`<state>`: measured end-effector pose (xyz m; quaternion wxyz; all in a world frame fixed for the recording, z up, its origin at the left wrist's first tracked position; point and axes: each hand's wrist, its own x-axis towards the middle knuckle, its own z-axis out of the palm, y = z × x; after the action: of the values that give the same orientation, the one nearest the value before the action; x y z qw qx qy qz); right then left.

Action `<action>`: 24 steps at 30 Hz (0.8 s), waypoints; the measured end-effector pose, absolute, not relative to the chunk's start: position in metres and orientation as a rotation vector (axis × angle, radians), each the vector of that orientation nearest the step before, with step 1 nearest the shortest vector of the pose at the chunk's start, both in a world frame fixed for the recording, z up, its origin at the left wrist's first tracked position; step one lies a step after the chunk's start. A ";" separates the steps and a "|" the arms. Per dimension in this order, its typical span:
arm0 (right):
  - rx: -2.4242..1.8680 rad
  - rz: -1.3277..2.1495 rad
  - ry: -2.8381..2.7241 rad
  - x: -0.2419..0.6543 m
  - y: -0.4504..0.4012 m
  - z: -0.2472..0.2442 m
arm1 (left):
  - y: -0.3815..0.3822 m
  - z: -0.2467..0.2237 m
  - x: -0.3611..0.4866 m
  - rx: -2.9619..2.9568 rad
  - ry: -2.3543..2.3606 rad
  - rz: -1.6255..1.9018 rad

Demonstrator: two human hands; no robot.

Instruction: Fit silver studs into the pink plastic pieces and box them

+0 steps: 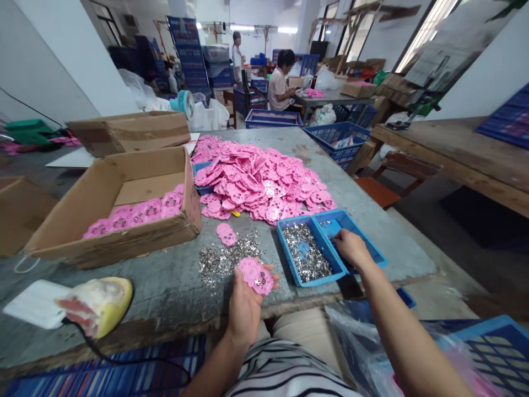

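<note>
A pink plastic piece (255,275) with small metal bits on it rests in my left hand (247,303), palm up, at the table's front edge. My right hand (350,246) reaches into the right-hand blue tray (374,251), its fingers bent together near small metal parts; what they hold is too small to make out. Beside it stands another blue tray (339,269), full of small metal parts (308,256). Loose metal parts (223,256) are scattered left of my hands, with a single pink piece (226,234) at their back edge. Behind lies a large heap of pink pieces (256,179).
An open cardboard box (152,242) with rows of pink pieces stands at left. Before it lie a yellow and white object (103,300) and its dark cord. A blue basket (487,336) sits low at right. A seated person (280,88) and a standing person (237,58) are far off.
</note>
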<state>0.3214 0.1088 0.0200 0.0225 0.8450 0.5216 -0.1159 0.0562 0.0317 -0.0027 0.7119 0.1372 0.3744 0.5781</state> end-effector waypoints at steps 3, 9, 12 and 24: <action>2.668 -0.357 1.642 0.322 0.108 0.020 | 0.031 -0.003 0.055 0.298 0.841 1.276; 2.808 -0.402 1.680 0.329 0.108 0.021 | 0.031 -0.003 0.055 0.289 0.859 1.253; 2.878 -0.454 1.707 0.329 0.106 0.027 | 0.032 -0.003 0.055 0.293 0.868 1.246; 2.012 -1.911 2.422 0.200 0.059 0.019 | 0.034 -0.013 0.067 0.548 1.137 1.171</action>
<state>0.2003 0.0593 0.0192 -0.2675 0.5264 0.6336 -0.4999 0.0669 0.0341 -0.0135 0.6517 0.2414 0.5008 0.5159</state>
